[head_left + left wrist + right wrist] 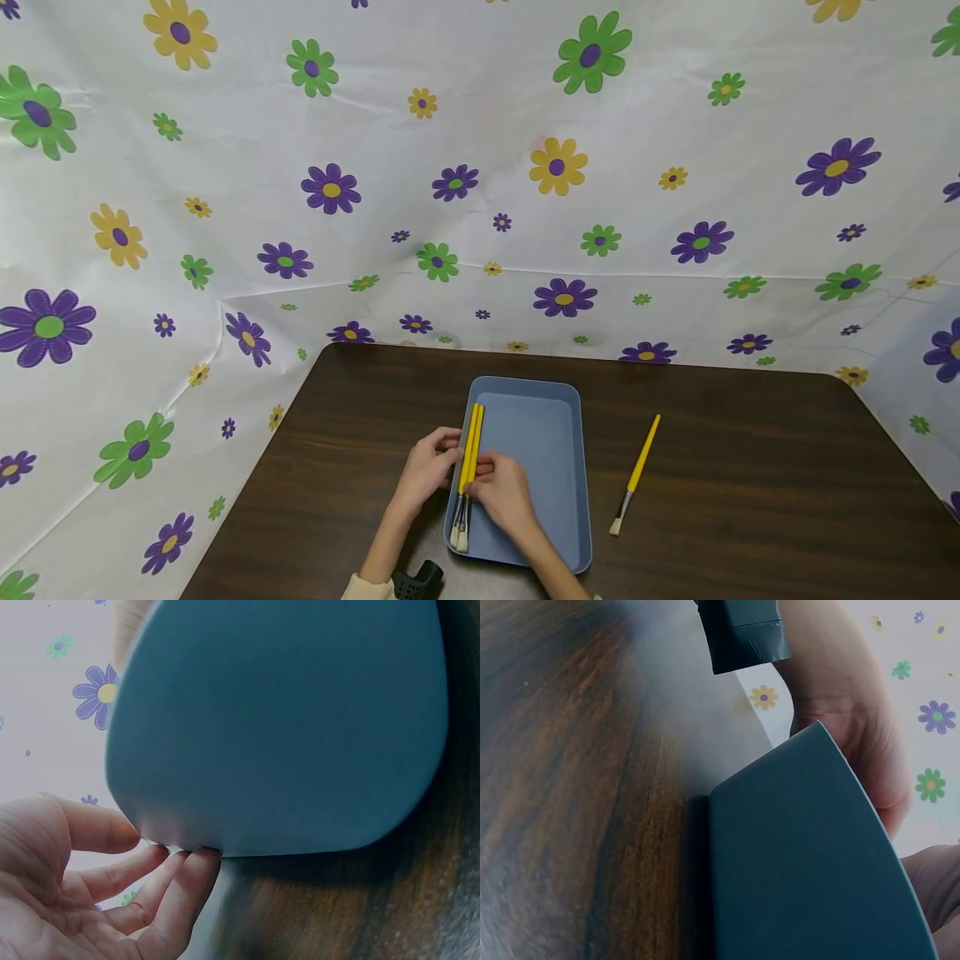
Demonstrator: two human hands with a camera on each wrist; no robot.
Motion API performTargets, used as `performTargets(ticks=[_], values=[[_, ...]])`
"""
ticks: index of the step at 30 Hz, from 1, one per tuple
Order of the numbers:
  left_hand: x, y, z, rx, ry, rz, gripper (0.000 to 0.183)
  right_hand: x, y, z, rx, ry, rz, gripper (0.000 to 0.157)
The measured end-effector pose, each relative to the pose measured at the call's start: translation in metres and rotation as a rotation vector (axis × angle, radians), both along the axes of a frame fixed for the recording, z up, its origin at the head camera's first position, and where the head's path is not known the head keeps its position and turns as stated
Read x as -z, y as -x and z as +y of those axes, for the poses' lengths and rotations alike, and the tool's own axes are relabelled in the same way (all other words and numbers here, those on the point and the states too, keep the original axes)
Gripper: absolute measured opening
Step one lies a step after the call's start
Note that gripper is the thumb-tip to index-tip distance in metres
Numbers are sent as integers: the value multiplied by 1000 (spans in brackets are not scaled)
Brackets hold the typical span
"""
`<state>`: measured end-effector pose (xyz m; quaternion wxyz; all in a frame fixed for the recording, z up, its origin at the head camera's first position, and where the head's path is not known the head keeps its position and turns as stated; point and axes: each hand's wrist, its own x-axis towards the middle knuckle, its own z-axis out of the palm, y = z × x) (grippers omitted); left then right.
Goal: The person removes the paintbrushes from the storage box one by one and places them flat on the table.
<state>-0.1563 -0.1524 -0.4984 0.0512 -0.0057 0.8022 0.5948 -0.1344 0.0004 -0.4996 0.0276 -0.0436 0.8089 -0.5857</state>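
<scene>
Two yellow-handled paintbrushes (471,446) lie side by side along the left side of a blue tray (536,433), their pale bristles toward me. Over the tray, my right hand (506,493) pinches the handle of the right-hand brush between thumb and fingers. My left hand (429,468) is at the tray's left rim, thumb beside the handles. In the left wrist view its bent fingers (161,896) reach the tray's edge, tips partly hidden. The tray wall (810,862) hides most of my right fingers in the right wrist view.
A third yellow-handled paintbrush (637,471) lies on the dark wooden table (735,467), right of the tray. A black wrist strap (420,581) is by my left forearm. A white flowered sheet (480,242) hangs behind the table.
</scene>
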Motion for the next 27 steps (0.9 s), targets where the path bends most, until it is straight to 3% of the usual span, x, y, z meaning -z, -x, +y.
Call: performTargets(ticks=[16,22,27], values=[[-5,-1,0,8,-3,-2,37,-5,1,-4,42,-94,46,35],[-6,-1,-1,10,-3,-6,37,-7,1,-2,33,-41,27,34],[-4,0,0,13,-12,-5,38,-8,2,2,22,86,-53,35]])
